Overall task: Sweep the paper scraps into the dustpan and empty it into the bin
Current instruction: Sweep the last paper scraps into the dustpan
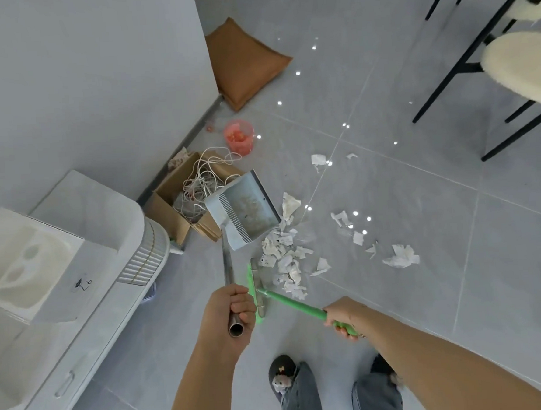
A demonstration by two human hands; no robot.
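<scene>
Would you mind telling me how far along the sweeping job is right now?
Done: little; the dustpan holds only some debris. In hand: the left hand grips the dustpan's metal handle, the right hand grips the green broom, whose head sits beside a gathered pile of scraps. Left: sweeping in that pile and the loose scraps, then emptying.

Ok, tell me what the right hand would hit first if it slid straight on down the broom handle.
Likely the broom head, then the heap of paper scraps just beyond; the right hand has bare green handle before it. Depth is unclear.

Glossy tile floor (395, 292), metal dustpan handle (228, 267), crumpled paper scraps (285, 261)
</scene>
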